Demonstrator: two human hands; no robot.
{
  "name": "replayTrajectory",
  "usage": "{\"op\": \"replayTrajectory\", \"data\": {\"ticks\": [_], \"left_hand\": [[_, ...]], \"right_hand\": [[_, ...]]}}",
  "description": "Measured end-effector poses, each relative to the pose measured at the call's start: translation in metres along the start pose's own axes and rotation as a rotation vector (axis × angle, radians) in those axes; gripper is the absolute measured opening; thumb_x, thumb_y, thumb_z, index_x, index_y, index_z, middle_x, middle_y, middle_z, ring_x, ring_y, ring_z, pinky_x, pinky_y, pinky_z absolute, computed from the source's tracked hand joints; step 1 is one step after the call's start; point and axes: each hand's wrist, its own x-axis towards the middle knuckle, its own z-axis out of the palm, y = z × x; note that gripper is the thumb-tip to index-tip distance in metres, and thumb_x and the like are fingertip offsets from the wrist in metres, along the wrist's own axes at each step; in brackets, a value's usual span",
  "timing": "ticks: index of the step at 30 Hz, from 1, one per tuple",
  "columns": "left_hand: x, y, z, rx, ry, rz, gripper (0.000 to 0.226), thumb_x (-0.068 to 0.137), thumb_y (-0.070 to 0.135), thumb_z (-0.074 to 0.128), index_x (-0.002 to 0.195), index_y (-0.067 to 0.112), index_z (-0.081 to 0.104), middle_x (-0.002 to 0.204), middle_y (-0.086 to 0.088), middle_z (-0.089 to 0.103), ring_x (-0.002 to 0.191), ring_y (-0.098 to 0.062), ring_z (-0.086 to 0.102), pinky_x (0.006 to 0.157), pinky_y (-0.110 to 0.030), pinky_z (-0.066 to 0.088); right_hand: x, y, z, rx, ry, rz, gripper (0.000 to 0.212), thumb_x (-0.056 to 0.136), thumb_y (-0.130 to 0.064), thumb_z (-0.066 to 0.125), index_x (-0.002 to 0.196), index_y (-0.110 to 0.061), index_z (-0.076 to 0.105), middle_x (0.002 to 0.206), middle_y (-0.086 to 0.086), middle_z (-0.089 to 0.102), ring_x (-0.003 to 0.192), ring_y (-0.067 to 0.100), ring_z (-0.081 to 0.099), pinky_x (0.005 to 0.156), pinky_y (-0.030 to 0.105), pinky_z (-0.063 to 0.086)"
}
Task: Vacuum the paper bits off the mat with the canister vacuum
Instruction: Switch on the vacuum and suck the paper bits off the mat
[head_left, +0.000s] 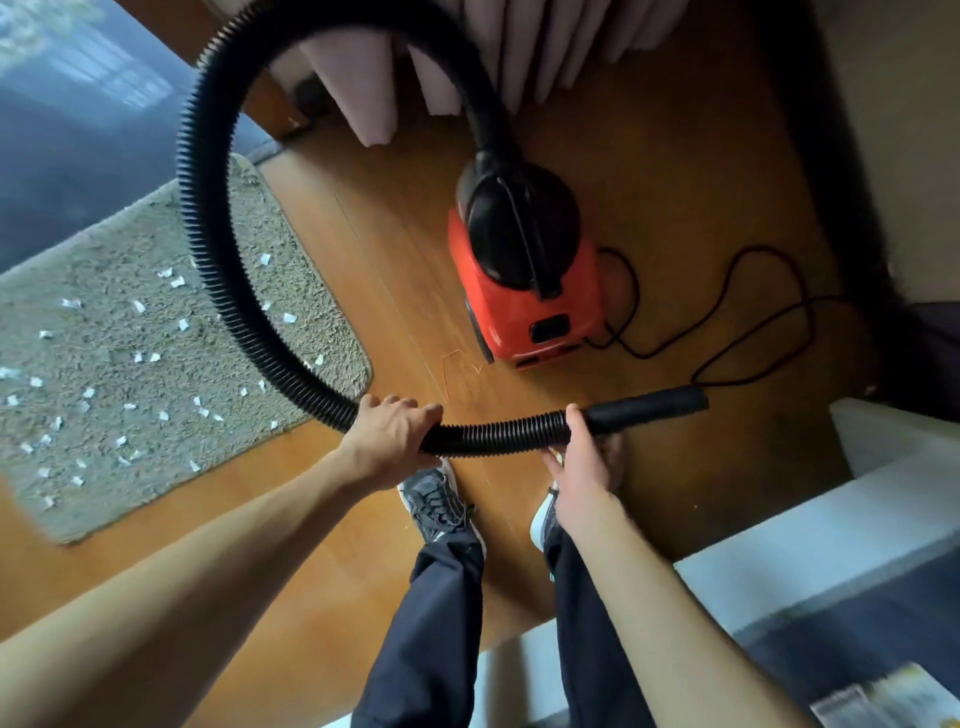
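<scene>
A red and black canister vacuum (524, 270) stands on the wooden floor ahead of me. Its black ribbed hose (208, 182) loops up and left, then down to my hands. My left hand (392, 436) grips the hose from above. My right hand (579, 467) grips it from below, close to the smooth black nozzle end (649, 408), which points right, away from the mat. The shaggy beige mat (130, 332) lies to the left with several white paper bits (179, 283) scattered over it.
The vacuum's black power cord (727, 322) snakes over the floor at right. Pink curtains (363, 78) hang at the top. A white bed or bench edge (831, 545) stands at the lower right. My shoes (436, 504) are just below the hose.
</scene>
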Motion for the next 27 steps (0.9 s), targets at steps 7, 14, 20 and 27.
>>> {"op": "replayTrajectory", "data": {"ticks": [7,14,20,27], "left_hand": [[-0.052,0.008,-0.028,-0.333,0.348,-0.041,0.037,0.081,0.039,0.072,0.107,0.015,0.060,0.096,-0.005,0.055,0.087,-0.023,0.051,0.090,-0.048,0.043],[-0.098,0.003,-0.052,-0.774,0.620,-0.100,0.033,0.077,0.038,0.075,0.084,0.014,0.054,0.082,-0.003,0.045,0.073,-0.018,0.043,0.067,-0.028,0.033],[-0.138,-0.015,-0.056,-1.383,0.702,-0.128,0.024,0.074,0.027,0.082,0.091,0.026,0.065,0.082,-0.001,0.071,0.078,-0.024,0.068,0.078,-0.045,0.057],[-0.163,-0.027,-0.038,-1.848,0.740,-0.162,0.032,0.081,0.008,0.079,0.110,0.014,0.067,0.097,-0.015,0.075,0.093,-0.030,0.072,0.085,-0.038,0.058]], "right_hand": [[-0.101,-0.040,0.019,-0.515,-0.202,-0.832,0.044,0.087,-0.028,0.070,0.122,-0.017,0.045,0.113,0.004,0.064,0.102,0.016,0.064,0.090,0.037,0.053],[-0.195,-0.054,0.078,-0.714,-0.607,-1.284,0.056,0.084,-0.006,0.070,0.132,-0.005,0.041,0.109,-0.008,0.059,0.099,-0.005,0.058,0.084,0.012,0.048],[-0.236,-0.034,0.127,-0.959,-0.921,-1.459,0.068,0.084,-0.011,0.069,0.143,-0.012,0.037,0.118,-0.001,0.059,0.106,0.009,0.060,0.092,0.036,0.053],[-0.243,-0.003,0.179,-1.314,-1.245,-1.398,0.083,0.084,-0.016,0.072,0.154,-0.020,0.026,0.138,0.005,0.056,0.116,0.011,0.057,0.103,0.034,0.047]]}}
